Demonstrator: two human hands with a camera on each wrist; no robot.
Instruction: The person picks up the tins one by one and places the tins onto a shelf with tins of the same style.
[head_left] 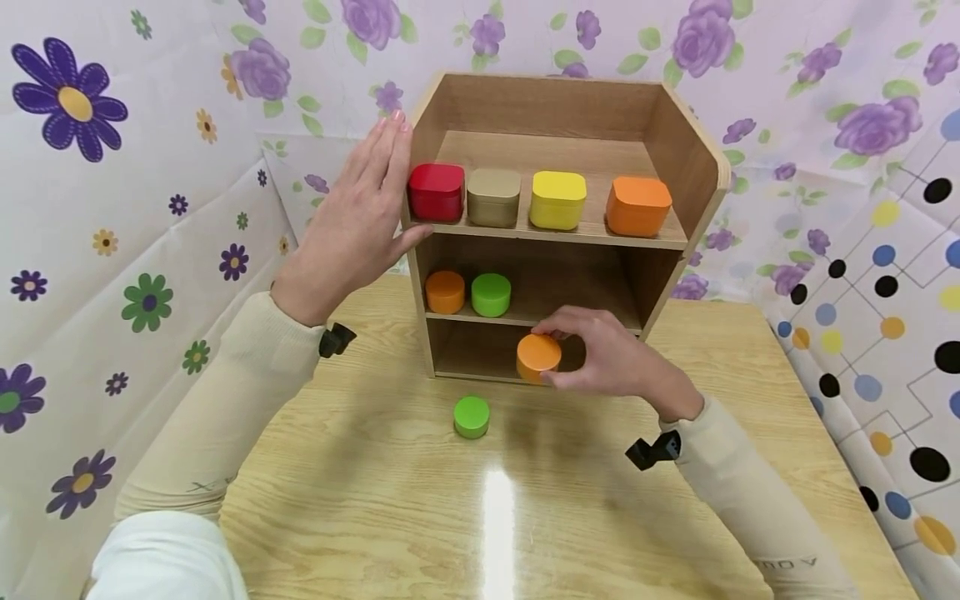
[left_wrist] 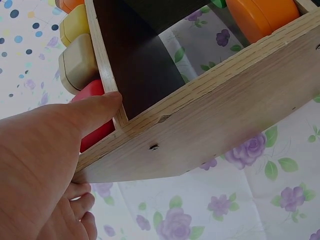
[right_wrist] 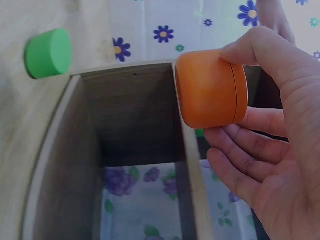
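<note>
My right hand pinches a round orange box between thumb and fingers, in front of the lowest compartment of a wooden shelf. In the right wrist view this orange box is level with a shelf board. My left hand rests against the shelf's upper left side with its fingers straight. Its thumb touches the front edge beside a red box. A round green box stands on the table in front of the shelf.
Along the top shelf stand the red box, a khaki box, a yellow box and an orange squarish box. The middle level holds a round orange box and a round green one. Patterned cloth surrounds the wooden table.
</note>
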